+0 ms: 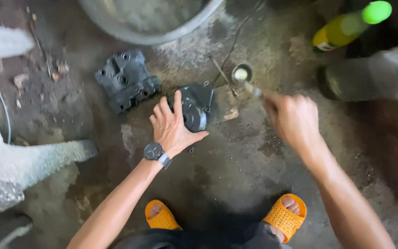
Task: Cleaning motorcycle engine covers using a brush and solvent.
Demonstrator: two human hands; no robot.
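While the left hand (pixel 173 127) lies flat with spread fingers on a dark round engine cover (pixel 194 107) at the centre of the concrete floor (pixel 236 175), the right hand (pixel 293 119), at 3 o'clock from it, is closed around a thin tool (pixel 253 89). A small metal cup (pixel 242 73) sits at the tool's 11 o'clock tip; a grey engine block (pixel 125 80) lies at 10 o'clock.

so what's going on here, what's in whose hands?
A person squats on a stained concrete floor in orange sandals. The left hand, with a wristwatch on that wrist, rests on a dark round engine cover, holding it on a flat piece on the floor. The right hand grips a thin tool whose tip is at a small metal cup. A second dark metal casting lies apart to the left; a green-capped bottle lies at upper right.
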